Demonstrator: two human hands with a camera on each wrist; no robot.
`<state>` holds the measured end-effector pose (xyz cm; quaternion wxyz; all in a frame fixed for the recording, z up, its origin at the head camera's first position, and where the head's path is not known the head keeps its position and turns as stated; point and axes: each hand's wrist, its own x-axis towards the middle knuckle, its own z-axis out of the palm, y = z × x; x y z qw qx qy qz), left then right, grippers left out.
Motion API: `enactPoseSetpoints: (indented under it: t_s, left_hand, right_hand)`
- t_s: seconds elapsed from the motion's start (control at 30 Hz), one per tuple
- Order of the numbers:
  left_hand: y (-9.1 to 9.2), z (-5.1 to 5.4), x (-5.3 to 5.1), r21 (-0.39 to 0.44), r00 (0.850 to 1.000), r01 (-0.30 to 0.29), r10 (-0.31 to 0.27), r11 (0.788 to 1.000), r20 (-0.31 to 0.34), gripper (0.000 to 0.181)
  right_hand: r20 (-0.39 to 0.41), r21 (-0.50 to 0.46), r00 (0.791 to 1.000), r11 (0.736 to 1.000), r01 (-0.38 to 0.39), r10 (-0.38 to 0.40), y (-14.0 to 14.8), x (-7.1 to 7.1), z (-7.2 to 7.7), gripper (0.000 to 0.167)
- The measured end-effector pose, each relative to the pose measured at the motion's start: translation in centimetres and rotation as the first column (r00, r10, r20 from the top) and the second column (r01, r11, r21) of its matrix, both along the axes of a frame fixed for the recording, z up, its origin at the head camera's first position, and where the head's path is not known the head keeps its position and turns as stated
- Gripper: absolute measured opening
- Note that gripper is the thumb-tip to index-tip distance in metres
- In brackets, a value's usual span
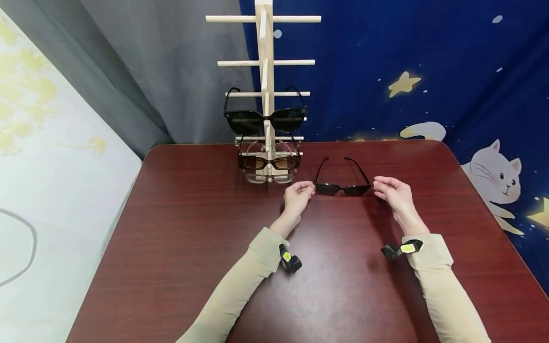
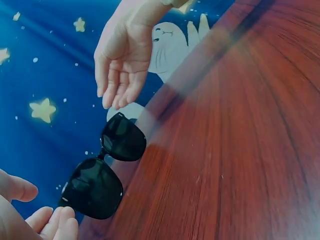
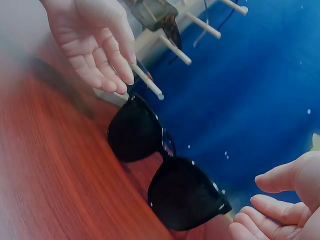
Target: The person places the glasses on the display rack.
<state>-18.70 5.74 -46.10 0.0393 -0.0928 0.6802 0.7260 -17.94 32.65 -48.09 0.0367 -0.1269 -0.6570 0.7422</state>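
Black sunglasses (image 1: 343,189) with dark lenses rest on the table, temples unfolded and pointing away from me. My left hand (image 1: 299,197) is beside their left corner. In the left wrist view, the thumb and fingers (image 2: 52,225) are parted, and the fingertips are at the frame's corner; I cannot tell whether they touch it. On the other side, my right hand (image 1: 396,196) is a small gap away from the right corner. Its thumb and fingers (image 3: 270,210) are loosely bent with nothing between them. Both lenses (image 3: 182,195) show fully in the right wrist view.
A wooden display rack (image 1: 265,76) with pegs stands at the back, left of the sunglasses. Several eyeglasses hang on its lower pegs, with large black sunglasses (image 1: 266,120) uppermost. The reddish-brown table (image 1: 193,247) ends at a blue curtain (image 1: 429,57) and a grey curtain (image 1: 171,57).
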Motion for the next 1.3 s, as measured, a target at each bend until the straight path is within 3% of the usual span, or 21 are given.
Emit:
enactPoseSetpoints:
  t_s: [0.17, 0.27, 0.47, 0.7, 1.07, 1.3]
  left_hand:
    - [0.5, -0.3, -0.9, 0.041, 0.997, -0.041, 0.038, 0.998, 0.062, 0.015]
    - [0.8, -0.2, -1.4, 0.059, 0.995, -0.052, 0.046, 0.997, 0.09, 0.015]
    - [1.2, -0.2, -2.1, 0.112, 0.987, -0.077, 0.06, 0.991, 0.146, 0.013]
    - [1.3, -0.8, -2.7, 0.151, 0.985, -0.062, 0.036, 0.987, 0.167, 0.016]
    - [1.2, -1.1, -2.9, 0.177, 0.986, -0.069, 0.04, 0.982, 0.16, 0.018]
    - [1.2, -1.0, -2.7, 0.217, 0.99, -0.043, 0.013, 0.975, 0.14, 0.02]
  right_hand:
    - [0.017, -0.048, 1.0, 0.999, -0.014, 0.015, -2.0, 1.3, 3.4, 0.018]
    - [0.059, -0.086, 0.998, 0.996, -0.007, 0.012, -2.2, 1.4, 4.0, 0.021]
    - [0.106, -0.095, 0.994, 0.995, -0.029, 0.039, -2.2, 0.7, 3.6, 0.025]
    - [0.123, -0.137, 0.991, 0.99, -0.026, 0.044, -2.4, 0.3, 3.2, 0.029]
    - [0.115, -0.141, 0.993, 0.99, -0.016, 0.033, -2.9, 0.3, 2.8, 0.033]
    - [0.091, -0.157, 0.995, 0.988, -0.012, 0.026, -2.8, 0.8, 3.2, 0.031]
